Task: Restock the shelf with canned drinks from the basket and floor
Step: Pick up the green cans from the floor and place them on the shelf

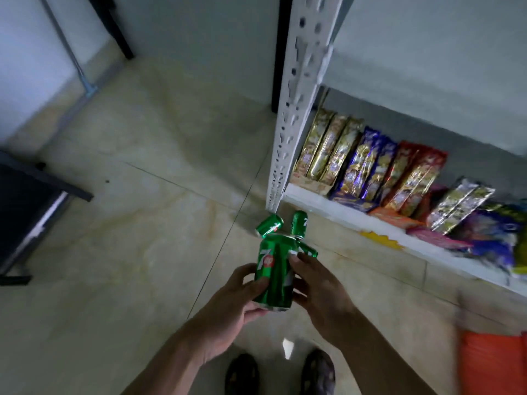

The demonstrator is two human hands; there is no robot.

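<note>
I hold one green 7up can (275,269) upright between both hands, above the tiled floor. My left hand (242,303) wraps its lower left side, thumb across the front. My right hand (316,286) grips its right side with fingers curled round it. Three more green cans lie on the floor (159,212) past the held one: one on its side (269,225), one standing (299,223), and one mostly hidden behind my right fingers (309,252). They sit at the foot of the white shelf post (296,109). The lowest shelf board (313,201) runs to the right.
Snack packets in gold, blue and red (368,163) fill the low shelf. An orange basket (493,363) shows at the lower right edge. A dark table frame (37,206) stands at the left. My two feet (279,374) are at the bottom.
</note>
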